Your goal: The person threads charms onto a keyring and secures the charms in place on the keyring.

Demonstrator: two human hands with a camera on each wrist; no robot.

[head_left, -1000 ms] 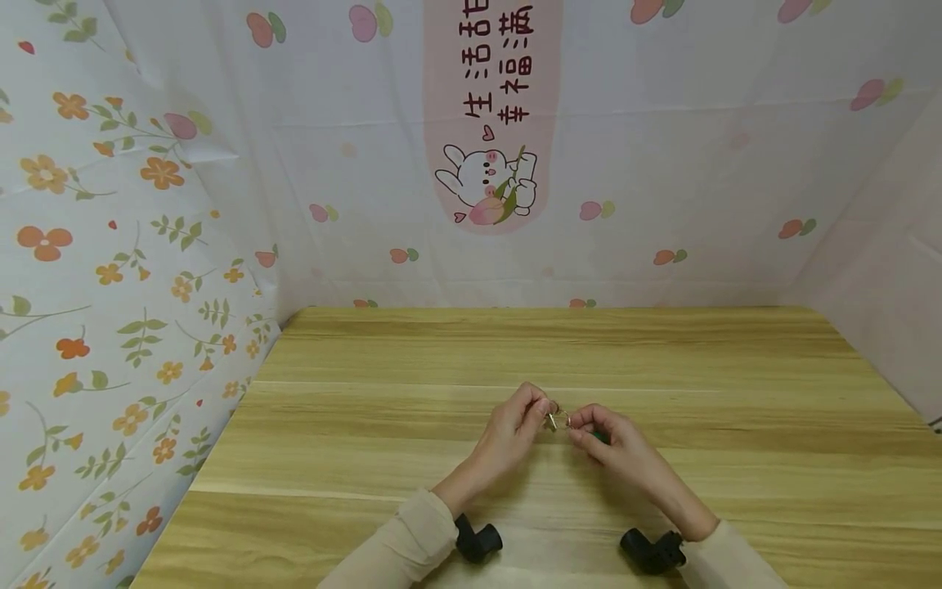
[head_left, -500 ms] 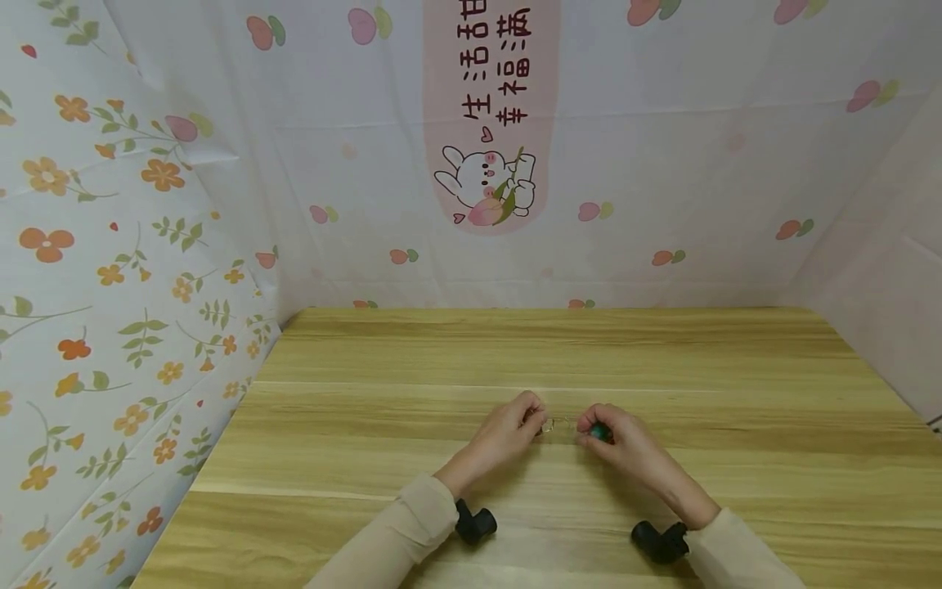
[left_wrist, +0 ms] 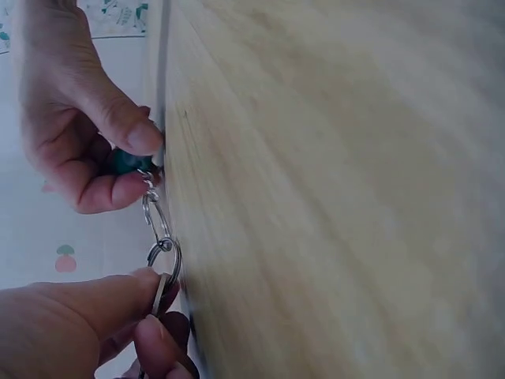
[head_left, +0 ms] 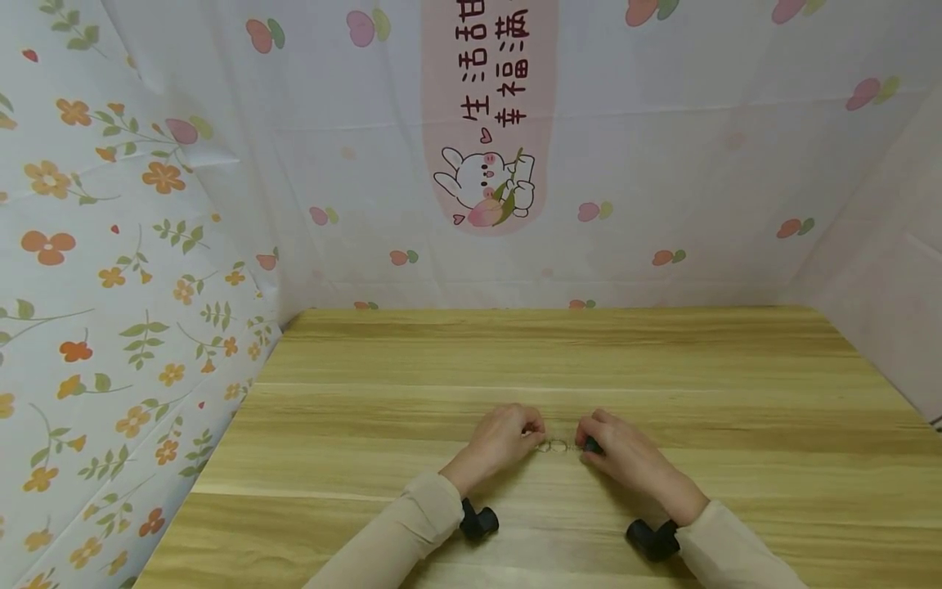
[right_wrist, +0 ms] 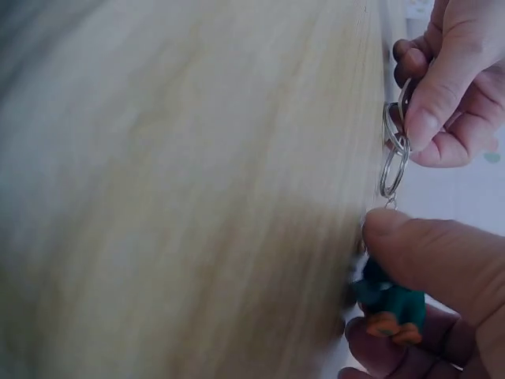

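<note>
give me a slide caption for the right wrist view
Right hand pinches a green and orange charm while the left hand holds its linked key rings at the wooden table.

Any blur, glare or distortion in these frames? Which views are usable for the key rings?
Head view: sharp, even light, mild wide-angle bowing, key rings tiny. Left wrist view: table smeared and soft, rings crisp near the left hand. Right wrist view: table blurred and dim at lower left, green charm slightly soft.

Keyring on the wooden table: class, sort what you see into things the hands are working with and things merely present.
In use:
left hand pinching the ring end
right hand holding the green charm
linked metal rings

Merely present:
wooden table
floral cloth
rabbit banner
</note>
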